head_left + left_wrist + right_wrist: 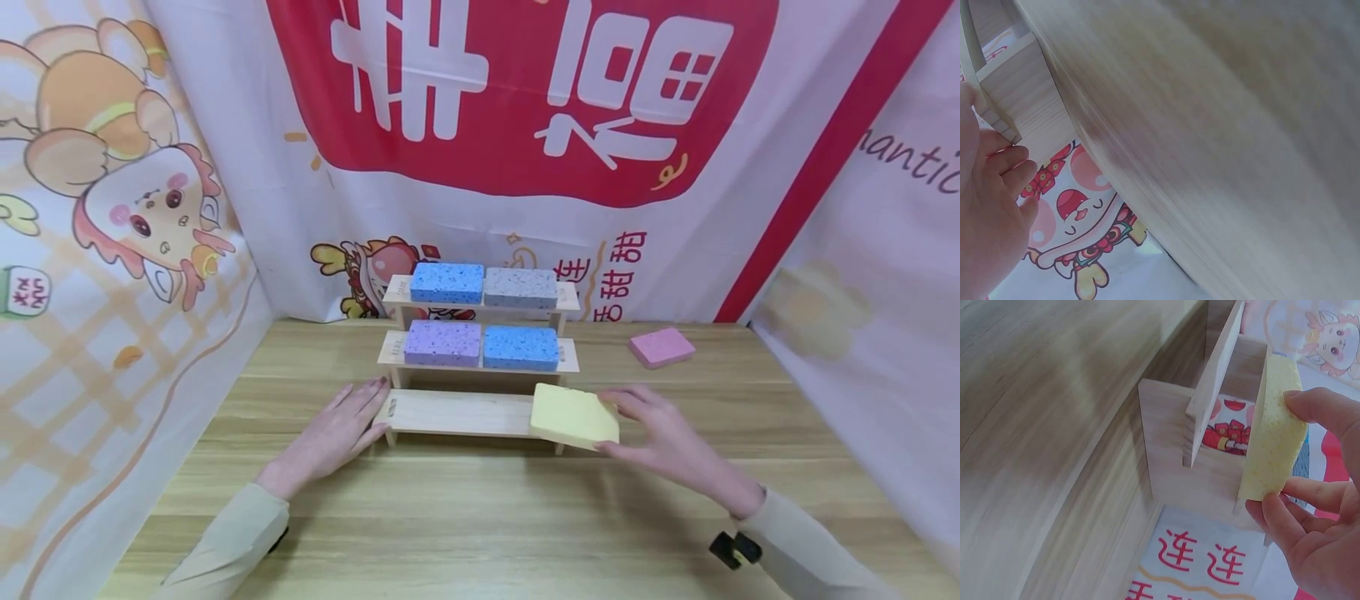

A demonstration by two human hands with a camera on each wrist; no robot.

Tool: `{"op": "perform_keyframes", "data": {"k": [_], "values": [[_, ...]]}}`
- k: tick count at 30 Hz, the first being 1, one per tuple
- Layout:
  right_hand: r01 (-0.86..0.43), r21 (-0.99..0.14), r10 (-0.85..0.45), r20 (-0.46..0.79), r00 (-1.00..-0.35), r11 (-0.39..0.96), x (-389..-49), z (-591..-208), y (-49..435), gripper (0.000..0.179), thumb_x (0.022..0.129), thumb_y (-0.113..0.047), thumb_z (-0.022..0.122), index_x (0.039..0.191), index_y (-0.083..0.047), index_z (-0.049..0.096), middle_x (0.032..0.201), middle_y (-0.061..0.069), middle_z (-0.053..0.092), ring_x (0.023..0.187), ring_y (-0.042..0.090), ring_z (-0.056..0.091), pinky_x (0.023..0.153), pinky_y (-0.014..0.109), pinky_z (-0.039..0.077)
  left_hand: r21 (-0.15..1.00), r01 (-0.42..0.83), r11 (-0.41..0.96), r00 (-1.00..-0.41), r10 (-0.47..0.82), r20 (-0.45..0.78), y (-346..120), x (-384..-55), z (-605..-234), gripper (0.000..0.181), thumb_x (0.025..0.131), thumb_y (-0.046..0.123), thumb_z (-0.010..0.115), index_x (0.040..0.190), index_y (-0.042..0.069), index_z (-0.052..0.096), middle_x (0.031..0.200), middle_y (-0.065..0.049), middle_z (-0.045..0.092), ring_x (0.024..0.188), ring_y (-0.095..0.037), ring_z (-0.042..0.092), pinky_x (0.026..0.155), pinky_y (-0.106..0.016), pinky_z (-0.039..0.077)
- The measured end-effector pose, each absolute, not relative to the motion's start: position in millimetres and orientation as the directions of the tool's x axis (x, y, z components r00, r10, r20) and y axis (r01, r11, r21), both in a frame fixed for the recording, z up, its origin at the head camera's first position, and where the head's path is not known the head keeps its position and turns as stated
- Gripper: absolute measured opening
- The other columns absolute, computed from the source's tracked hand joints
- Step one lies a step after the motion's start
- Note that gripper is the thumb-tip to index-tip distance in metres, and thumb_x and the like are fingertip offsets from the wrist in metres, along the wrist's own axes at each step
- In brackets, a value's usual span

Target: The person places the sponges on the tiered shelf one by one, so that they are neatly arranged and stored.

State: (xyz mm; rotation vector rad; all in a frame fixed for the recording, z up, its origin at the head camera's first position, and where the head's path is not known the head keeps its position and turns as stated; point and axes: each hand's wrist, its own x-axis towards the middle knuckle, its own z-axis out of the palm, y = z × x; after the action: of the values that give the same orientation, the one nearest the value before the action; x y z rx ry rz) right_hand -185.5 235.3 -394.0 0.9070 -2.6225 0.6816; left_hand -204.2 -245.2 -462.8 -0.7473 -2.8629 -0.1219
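A three-step wooden display rack (457,411) stands on the table, its lowest shelf mostly bare. At that shelf's left end my left hand (352,421) holds the rack, thumb at the front edge and fingers at the back corner. In the left wrist view, the left hand's fingers (1013,162) curl against the board's end. My right hand (663,433) pinches a yellow sponge (573,415) by its right side, tilted over the right end of the lowest shelf. The right wrist view shows the thumb and fingers on opposite edges of the sponge (1275,431).
On the middle shelf sit a purple sponge (442,343) and a blue sponge (521,347). Another blue sponge (447,282) and a grey sponge (521,287) occupy the top shelf. A pink sponge (662,347) lies on the table (465,525) at right. Printed cloth (480,187) hangs behind.
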Motion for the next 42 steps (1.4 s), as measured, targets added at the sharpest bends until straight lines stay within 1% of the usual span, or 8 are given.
{"op": "perform_keyframes", "data": {"k": [4,11,19,23,27,31,38,42], "values": [[-0.651,-0.352,-0.515,0.409,-0.753,0.672,-189,-397,226,0.061,0.073,-0.026,0.087,0.125,-0.003,0.065,0.123,0.011,0.066,0.105,0.026,0.068,0.084,0.040,0.063,0.035,0.494,0.869,-0.855,0.479,0.198,-244,-203,-462,0.068,0.102,0.041,0.050,0.152,-0.002,0.033,0.159,-0.019,0.036,0.146,-0.034,0.038,0.125,-0.054,0.022],[-0.697,-0.349,-0.549,0.437,-0.713,0.627,-194,-401,208,0.061,0.073,-0.024,0.087,0.124,0.000,0.065,0.122,0.013,0.067,0.104,0.026,0.068,0.084,0.040,0.062,0.038,0.492,0.870,-0.857,0.476,0.196,-244,-202,-461,0.068,0.102,0.041,0.050,0.152,-0.002,0.033,0.159,-0.019,0.035,0.146,-0.035,0.039,0.125,-0.054,0.022],[-0.669,-0.385,-0.552,0.379,-0.742,0.635,-198,-403,192,0.061,0.076,-0.028,0.085,0.128,-0.002,0.064,0.127,0.015,0.064,0.108,0.027,0.067,0.088,0.041,0.061,0.039,0.495,0.868,-0.854,0.477,0.205,-244,-202,-461,0.068,0.102,0.040,0.051,0.152,-0.002,0.034,0.158,-0.019,0.036,0.145,-0.035,0.039,0.125,-0.054,0.022],[-0.694,-0.383,-0.575,0.390,-0.720,0.610,-202,-403,183,0.061,0.077,-0.028,0.085,0.127,-0.002,0.063,0.125,0.015,0.064,0.105,0.026,0.068,0.087,0.039,0.062,0.038,0.495,0.868,-0.854,0.478,0.205,-243,-202,-461,0.067,0.102,0.040,0.051,0.152,-0.002,0.034,0.158,-0.019,0.037,0.145,-0.035,0.040,0.124,-0.054,0.022],[-0.718,-0.377,-0.594,0.402,-0.696,0.586,-205,-405,173,0.060,0.076,-0.028,0.085,0.126,-0.002,0.064,0.121,0.011,0.065,0.104,0.022,0.067,0.088,0.037,0.061,0.039,0.494,0.868,-0.855,0.477,0.205,-244,-202,-461,0.067,0.102,0.040,0.051,0.151,-0.003,0.034,0.158,-0.019,0.037,0.145,-0.035,0.040,0.124,-0.054,0.022],[-0.717,-0.383,-0.597,0.397,-0.697,0.582,-208,-405,164,0.059,0.076,-0.028,0.085,0.125,-0.002,0.065,0.122,0.011,0.066,0.106,0.022,0.067,0.090,0.037,0.060,0.044,0.493,0.869,-0.856,0.475,0.203,-244,-203,-461,0.067,0.102,0.039,0.050,0.152,-0.003,0.033,0.159,-0.019,0.035,0.146,-0.035,0.039,0.124,-0.055,0.022],[-0.713,-0.410,-0.614,0.365,-0.699,0.568,-210,-404,150,0.060,0.077,-0.028,0.085,0.126,-0.001,0.064,0.121,0.010,0.066,0.107,0.021,0.066,0.090,0.033,0.060,0.038,0.498,0.866,-0.852,0.481,0.207,-244,-203,-461,0.067,0.102,0.039,0.051,0.152,-0.003,0.034,0.158,-0.019,0.036,0.145,-0.035,0.039,0.124,-0.055,0.022],[-0.713,-0.422,-0.619,0.358,-0.699,0.561,-211,-406,142,0.059,0.078,-0.028,0.084,0.126,0.000,0.063,0.122,0.011,0.065,0.108,0.022,0.065,0.090,0.033,0.060,0.039,0.496,0.867,-0.854,0.479,0.202,-244,-203,-461,0.067,0.102,0.039,0.051,0.152,-0.003,0.033,0.159,-0.019,0.035,0.146,-0.035,0.039,0.124,-0.055,0.022]]}}
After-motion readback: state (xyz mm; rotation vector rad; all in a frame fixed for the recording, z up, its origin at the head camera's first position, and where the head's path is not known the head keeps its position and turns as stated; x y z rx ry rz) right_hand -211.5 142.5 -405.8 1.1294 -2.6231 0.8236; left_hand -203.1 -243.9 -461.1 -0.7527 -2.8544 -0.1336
